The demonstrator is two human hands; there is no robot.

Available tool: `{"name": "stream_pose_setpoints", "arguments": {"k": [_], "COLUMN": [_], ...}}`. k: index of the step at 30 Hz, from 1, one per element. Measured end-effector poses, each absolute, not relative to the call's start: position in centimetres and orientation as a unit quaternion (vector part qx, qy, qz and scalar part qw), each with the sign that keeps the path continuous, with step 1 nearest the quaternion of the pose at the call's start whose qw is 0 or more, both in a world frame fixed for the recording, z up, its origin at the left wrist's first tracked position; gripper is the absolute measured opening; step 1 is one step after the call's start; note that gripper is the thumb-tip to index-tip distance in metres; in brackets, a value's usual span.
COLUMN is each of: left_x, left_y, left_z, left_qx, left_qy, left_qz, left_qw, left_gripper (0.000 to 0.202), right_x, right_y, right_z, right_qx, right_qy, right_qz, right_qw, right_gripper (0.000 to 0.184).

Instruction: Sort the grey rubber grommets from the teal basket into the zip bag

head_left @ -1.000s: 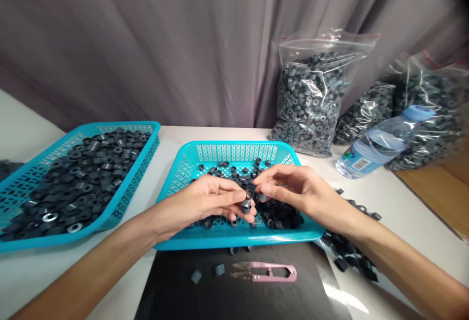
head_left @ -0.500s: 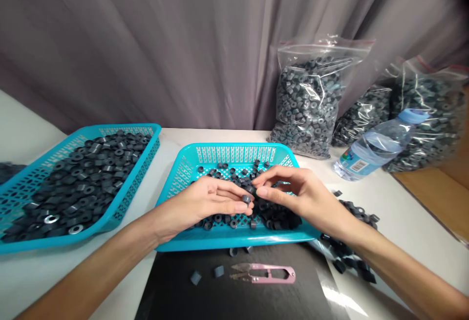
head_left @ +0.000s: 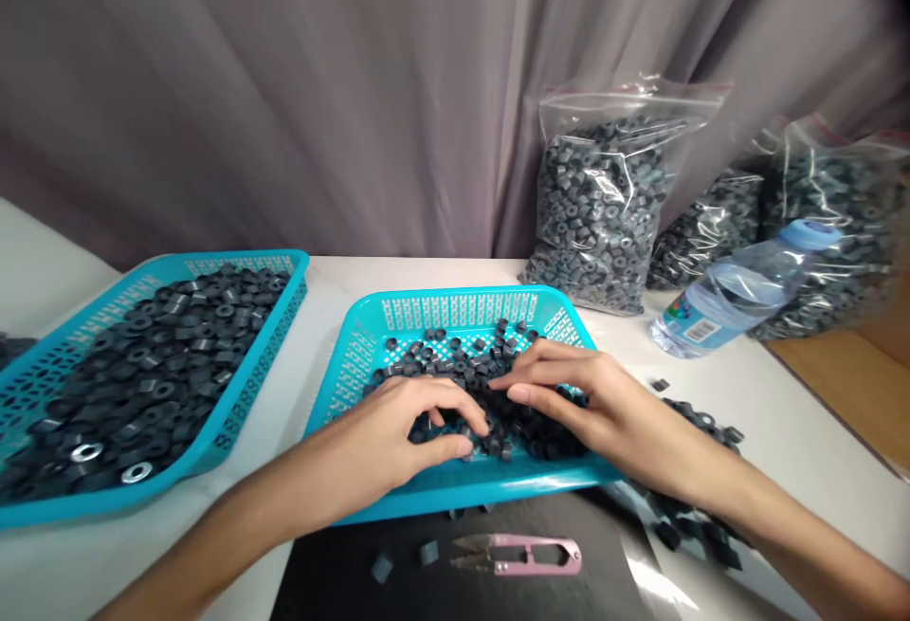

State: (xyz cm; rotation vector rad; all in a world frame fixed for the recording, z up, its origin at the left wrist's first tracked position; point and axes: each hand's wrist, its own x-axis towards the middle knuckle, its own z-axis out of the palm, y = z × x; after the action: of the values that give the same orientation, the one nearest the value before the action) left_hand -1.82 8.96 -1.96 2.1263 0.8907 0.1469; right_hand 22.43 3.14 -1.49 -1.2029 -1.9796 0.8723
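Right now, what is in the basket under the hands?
The basket holds dark pieces, some round. The left hand and right hand cover some; the pieces hide what lies beneath.

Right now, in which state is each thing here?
Left hand: bent, grip unclear
Right hand: bent, grip unclear
Middle basket: partly filled
Left basket: well filled
Scissors: lying flat, blades apart
Bottle: capped
Left bag: standing, mostly filled
Middle bag: filled, partly hidden
Right bag: filled, partly hidden
Curtain: hanging in folds

Rings (head_left: 544, 431) lie in the middle basket (head_left: 498, 493); another basket (head_left: 257, 365) sits at its nine o'clock, a bag (head_left: 597, 213) at one, a bottle (head_left: 743, 297) at two, snips (head_left: 522, 540) on a mat (head_left: 355, 600) at five.
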Motion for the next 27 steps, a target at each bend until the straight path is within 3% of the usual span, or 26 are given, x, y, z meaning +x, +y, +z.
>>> {"name": "stream_pose_setpoints", "arguments": {"k": [5, 11, 17, 22, 27], "left_x": [-1.1, 0.7, 0.1, 0.1, 0.1], "left_y": [8.2, 6.2, 6.5, 6.4, 6.3], "left_z": [-1.9, -0.7, -1.3, -0.9, -1.3], "left_qx": [0.895, 0.925, 0.932, 0.946, 0.938], "left_qy": [0.315, 0.254, 0.272, 0.246, 0.259], "left_qz": [0.087, 0.052, 0.051, 0.034, 0.06], "left_qw": [0.302, 0.278, 0.234, 0.207, 0.22], "left_gripper": [0.015, 0.026, 0.022, 0.036, 0.024], "right_x": [26.8, 28.6, 26.9, 25.7, 25.3], "right_y": [3.4, 2.3, 2.0, 2.5, 2.9], "right_z": [-1.3, -0.8, -0.9, -0.8, -0.9], "right_qx": [-0.512, -0.452, -0.43, -0.436, -0.437], "right_qy": [-0.802, -0.854, -0.865, -0.859, -0.853], "right_qz": [0.214, 0.236, 0.247, 0.259, 0.266], "right_qw": [0.219, 0.104, 0.082, 0.067, 0.103], "right_gripper": [0.021, 0.019, 0.017, 0.013, 0.009]}}
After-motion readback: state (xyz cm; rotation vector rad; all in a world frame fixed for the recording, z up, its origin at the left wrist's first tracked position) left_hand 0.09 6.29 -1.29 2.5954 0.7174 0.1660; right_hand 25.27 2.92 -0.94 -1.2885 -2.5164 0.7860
